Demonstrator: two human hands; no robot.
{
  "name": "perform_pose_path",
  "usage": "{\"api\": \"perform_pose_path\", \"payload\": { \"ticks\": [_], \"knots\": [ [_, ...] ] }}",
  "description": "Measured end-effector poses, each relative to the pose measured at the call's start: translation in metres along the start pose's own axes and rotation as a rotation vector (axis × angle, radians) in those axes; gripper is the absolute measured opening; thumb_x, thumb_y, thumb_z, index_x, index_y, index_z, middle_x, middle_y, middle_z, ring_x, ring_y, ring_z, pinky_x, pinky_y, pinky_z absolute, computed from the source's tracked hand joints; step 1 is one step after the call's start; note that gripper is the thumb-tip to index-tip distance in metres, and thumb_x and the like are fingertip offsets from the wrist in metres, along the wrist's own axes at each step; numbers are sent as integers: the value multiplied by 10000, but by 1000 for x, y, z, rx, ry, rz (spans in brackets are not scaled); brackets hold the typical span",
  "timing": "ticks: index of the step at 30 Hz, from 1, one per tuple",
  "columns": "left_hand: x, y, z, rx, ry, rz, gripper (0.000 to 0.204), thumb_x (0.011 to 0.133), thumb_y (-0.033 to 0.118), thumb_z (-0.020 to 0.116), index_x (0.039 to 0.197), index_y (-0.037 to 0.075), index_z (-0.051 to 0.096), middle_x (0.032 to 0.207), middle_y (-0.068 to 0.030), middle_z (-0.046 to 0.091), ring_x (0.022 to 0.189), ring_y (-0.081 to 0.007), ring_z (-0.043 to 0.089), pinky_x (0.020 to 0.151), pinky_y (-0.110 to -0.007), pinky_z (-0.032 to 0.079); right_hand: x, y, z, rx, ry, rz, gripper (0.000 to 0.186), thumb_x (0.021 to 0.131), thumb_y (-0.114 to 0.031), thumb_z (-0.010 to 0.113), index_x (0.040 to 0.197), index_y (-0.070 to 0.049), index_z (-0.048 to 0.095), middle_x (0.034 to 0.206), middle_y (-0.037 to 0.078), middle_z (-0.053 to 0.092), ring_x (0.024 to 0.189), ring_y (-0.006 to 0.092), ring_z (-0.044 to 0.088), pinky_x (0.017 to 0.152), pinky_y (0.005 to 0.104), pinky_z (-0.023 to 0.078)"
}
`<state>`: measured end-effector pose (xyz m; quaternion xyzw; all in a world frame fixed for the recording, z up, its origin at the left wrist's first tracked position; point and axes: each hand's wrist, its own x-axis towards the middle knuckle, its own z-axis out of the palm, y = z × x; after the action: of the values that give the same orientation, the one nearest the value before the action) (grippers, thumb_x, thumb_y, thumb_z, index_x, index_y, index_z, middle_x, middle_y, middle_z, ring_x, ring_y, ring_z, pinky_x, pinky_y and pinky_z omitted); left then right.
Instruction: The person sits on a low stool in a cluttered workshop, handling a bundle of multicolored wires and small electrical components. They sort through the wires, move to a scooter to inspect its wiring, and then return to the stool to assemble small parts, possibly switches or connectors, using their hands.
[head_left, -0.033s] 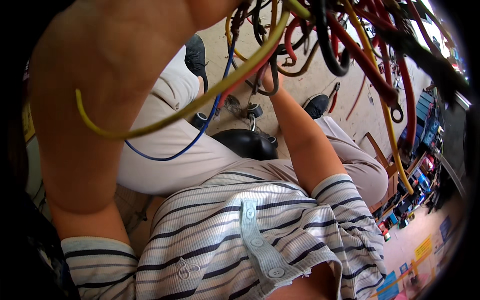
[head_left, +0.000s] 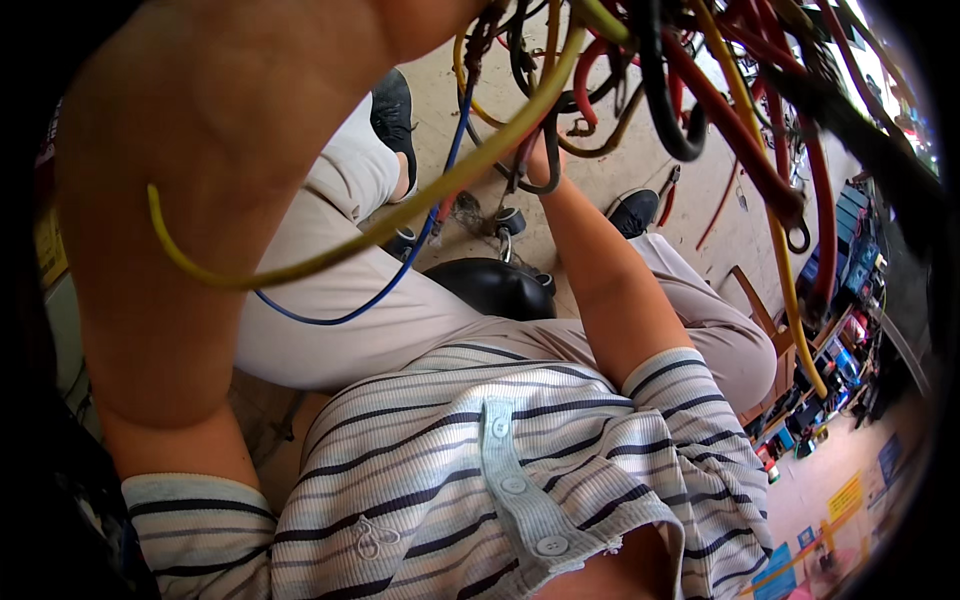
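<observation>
Wire bundle: handling step apparently in hand, both arms extended to the work.
The wire bundle (head_left: 735, 130) hangs across the upper part of your view; its yellow wire (head_left: 330, 258) crosses in front of your left forearm, and a blue wire (head_left: 340, 321) loops beneath. Your left hand (head_left: 430, 18) shows only partly at the upper edge; your right hand (head_left: 541, 155) is partly hidden behind wires. Whether either grips anything cannot be told. As a judgement, the next move calls for separating the tangled leads and keeping the loose yellow end clear of your arm. Writing: the yellow notice (head_left: 846, 497) at lower right is too small to read; no label is discernible on the wires.
</observation>
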<state>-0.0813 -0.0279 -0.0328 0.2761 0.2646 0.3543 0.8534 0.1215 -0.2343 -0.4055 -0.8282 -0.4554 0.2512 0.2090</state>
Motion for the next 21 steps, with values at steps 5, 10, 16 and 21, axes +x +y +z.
{"api": "perform_pose_path", "payload": {
  "ticks": [5, 10, 16, 21],
  "knots": [
    [1, 2, -1, 0, 15, 1, 190, 828, 203, 616, 916, 36, 593, 727, -73, 654, 556, -174, 633, 534, -299, 561, -7, -17, 0, -175, -119, 57, 371, 799, -391, 564, 990, -81, 640, 935, 198, 649, 883, 364, 622, 755, 430, 489],
    [-8, 11, 4, 28, 65, 23, 191, 827, 203, 617, 913, 34, 594, 726, -74, 655, 554, -174, 633, 533, -299, 562, -6, -30, 1, -243, -241, 94, 327, 801, -347, 564, 943, -67, 656, 937, 197, 651, 891, 358, 625, 769, 427, 494],
    [11, 7, 8, 20, 18, -9, 191, 827, 202, 617, 910, 32, 595, 725, -75, 656, 552, -175, 634, 533, -299, 563, 6, -25, -7, -342, -309, 291, 282, 802, -294, 564, 886, -49, 675, 939, 195, 653, 900, 351, 629, 785, 423, 500],
    [23, 4, 20, 41, 29, -26, 192, 826, 202, 617, 907, 30, 596, 725, -75, 657, 550, -175, 634, 532, -299, 563, 7, -29, -3, -394, -334, 289, 216, 770, -200, 562, 892, -64, 677, 936, 188, 654, 900, 342, 632, 772, 428, 505]
  ]
}}
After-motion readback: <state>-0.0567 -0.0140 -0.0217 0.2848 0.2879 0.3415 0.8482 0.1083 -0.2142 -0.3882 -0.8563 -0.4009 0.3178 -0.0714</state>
